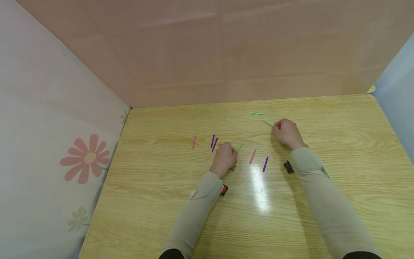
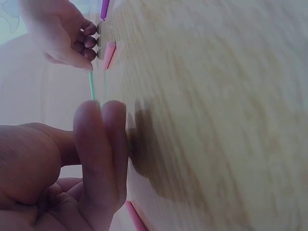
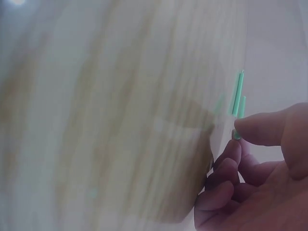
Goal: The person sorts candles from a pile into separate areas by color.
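My left hand [image 1: 224, 159] is low over the middle of the table, fingers curled, pinching a thin green stick [image 1: 240, 147] that pokes out past the fingertips. Farther back and to the right, my right hand [image 1: 288, 134] grips the end of a second green stick [image 1: 267, 122] between thumb and forefinger. Its free end points left and away from me. Just beyond it, a third green stick [image 1: 258, 113] lies on the table. Two purple sticks [image 1: 214, 144] lie side by side left of my left hand. The curled fingers hide part of each held stick.
A pink stick [image 1: 194, 142] lies at the left. Between the forearms are another pink stick [image 1: 252, 157] and a purple stick [image 1: 265, 164]. The wooden table [image 1: 145, 201] meets a brown panel [image 1: 220, 54] at the back and a flowered panel [image 1: 42, 118] at the left.
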Motion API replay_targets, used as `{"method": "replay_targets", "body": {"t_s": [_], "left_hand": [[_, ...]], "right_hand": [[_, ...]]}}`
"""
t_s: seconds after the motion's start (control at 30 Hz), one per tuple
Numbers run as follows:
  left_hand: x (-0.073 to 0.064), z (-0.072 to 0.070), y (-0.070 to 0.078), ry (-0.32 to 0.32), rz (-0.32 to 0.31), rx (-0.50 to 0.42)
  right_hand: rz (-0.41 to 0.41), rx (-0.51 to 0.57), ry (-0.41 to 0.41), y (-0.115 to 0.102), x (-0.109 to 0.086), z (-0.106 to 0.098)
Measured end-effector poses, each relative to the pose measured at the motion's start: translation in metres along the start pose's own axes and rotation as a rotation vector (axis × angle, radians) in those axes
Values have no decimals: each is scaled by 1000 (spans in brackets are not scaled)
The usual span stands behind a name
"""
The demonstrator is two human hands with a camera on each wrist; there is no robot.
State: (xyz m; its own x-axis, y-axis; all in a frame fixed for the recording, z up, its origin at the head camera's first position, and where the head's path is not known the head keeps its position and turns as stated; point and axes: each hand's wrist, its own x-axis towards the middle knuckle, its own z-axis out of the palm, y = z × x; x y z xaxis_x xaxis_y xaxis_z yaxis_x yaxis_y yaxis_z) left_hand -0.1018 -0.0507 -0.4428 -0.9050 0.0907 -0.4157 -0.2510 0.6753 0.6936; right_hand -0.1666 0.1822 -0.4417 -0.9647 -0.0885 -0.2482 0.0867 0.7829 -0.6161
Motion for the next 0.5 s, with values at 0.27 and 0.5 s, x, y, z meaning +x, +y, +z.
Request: {"method": "replay_targets", "body": {"t_s": [0.27, 0.5], "left_hand": [[-1, 0, -1, 4, 17, -8], [-1, 0, -1, 2, 8, -5]], "right_hand": [[2, -22, 0, -2, 1, 0], [-4, -54, -2, -2, 2, 3]]}}
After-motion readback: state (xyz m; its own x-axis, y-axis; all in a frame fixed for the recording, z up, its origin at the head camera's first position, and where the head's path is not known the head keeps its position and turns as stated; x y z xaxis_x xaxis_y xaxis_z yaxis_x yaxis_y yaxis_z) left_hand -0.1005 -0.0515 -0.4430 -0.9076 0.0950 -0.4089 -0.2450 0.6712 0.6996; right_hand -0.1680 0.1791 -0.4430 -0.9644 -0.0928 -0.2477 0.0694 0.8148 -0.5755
